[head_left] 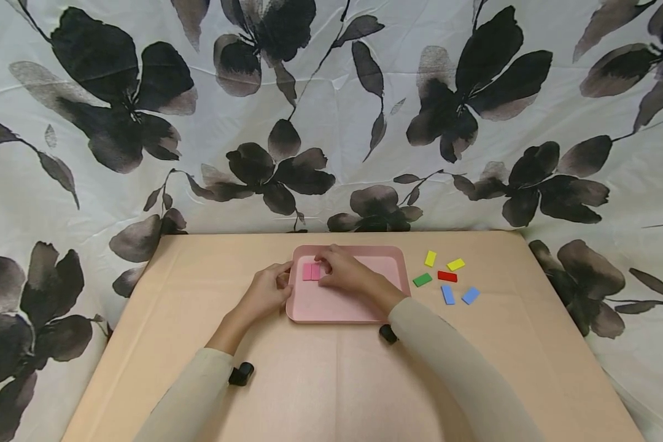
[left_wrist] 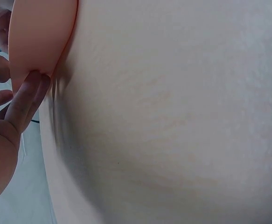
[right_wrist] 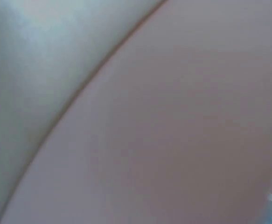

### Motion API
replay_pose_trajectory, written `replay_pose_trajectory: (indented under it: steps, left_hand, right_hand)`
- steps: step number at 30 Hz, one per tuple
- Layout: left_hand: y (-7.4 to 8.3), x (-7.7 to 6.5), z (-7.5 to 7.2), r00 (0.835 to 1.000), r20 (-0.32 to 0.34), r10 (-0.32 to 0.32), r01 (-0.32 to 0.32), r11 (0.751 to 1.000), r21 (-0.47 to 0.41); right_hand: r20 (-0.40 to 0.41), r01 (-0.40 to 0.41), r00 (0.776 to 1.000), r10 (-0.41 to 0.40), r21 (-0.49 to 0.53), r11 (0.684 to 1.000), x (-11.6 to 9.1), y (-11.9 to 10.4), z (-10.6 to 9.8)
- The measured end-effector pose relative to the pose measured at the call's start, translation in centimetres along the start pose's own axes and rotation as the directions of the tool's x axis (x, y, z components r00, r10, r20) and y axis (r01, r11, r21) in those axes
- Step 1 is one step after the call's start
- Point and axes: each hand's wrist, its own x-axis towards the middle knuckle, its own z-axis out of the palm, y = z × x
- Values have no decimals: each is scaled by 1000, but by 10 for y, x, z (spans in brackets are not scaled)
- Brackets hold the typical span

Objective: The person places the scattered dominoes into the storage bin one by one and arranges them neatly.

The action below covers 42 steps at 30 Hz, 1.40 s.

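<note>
Floral cloth (head_left: pixel 364 116), the largest element I view from my distant post, surrounds the far side and flanks of the worktop (head_left: pixel 309 393). The worktop carries a pink tray (head_left: pixel 309 307), which lies flat near its far edge, placed, I judge, where both arms reach it comfortably.

The right grip (head_left: pixel 345 273) arches over the tray with bent fingers, the tips just beside or touching the pink pieces; whether they pinch one I cannot tell, since my right wrist view gives only a blurred pink surface and a curved edge. The left grip (head_left: pixel 266 290) holds the tray at its left rim, fingers bent against the outer wall; I read this as a brace against sliding.

Two pink pieces (head_left: pixel 307 272) lie side by side inside the tray, in its far left part. Outside its right rim lie two yellow pieces (head_left: pixel 430 258), a green piece (head_left: pixel 422 280), a red piece (head_left: pixel 447 277) and two blue pieces (head_left: pixel 448 294), spread apart, I judge, so that each can be lifted singly on the right hand's side.

Edges and room: I find the broadest free worktop on the near side of the tray, with more to its left; the far margin is narrow. Within the tray, bare floor extends right and nearward of the pink pieces, partly under the right forearm, while the raised rim bounds low sideways movement.
</note>
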Motion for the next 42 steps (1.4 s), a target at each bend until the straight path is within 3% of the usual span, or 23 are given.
replay_pose_trajectory:
  steps: [8,12,19,31,38,42]
  left_hand:
    - [-3,0,-1,1000,-15,-9,9,1000,4]
    - [-3,0,-2,1000,-16,-12,12,1000,14]
    - [-2,1,-2,1000,-23,-3,3,1000,8]
    - [3,4,0,1000,-23,-4,4,1000,-1]
    - [3,5,2,1000,-24,-15,15,1000,12]
    - [3,5,3,1000,-26,-10,10,1000,5]
  right_hand:
    - [-21,-5,1000,6,45,999,-17,-5,-22]
    - [-56,7,998,-2,99,995,-35,-4,-37]
    - [-147,3,989,11,93,996,-71,7,-62]
    - [-309,-56,947,91,121,991,-130,53,-88]
    - [-343,-117,928,147,106,987,-148,88,-91]
    - [-329,-191,919,216,106,976,-155,108,-88]
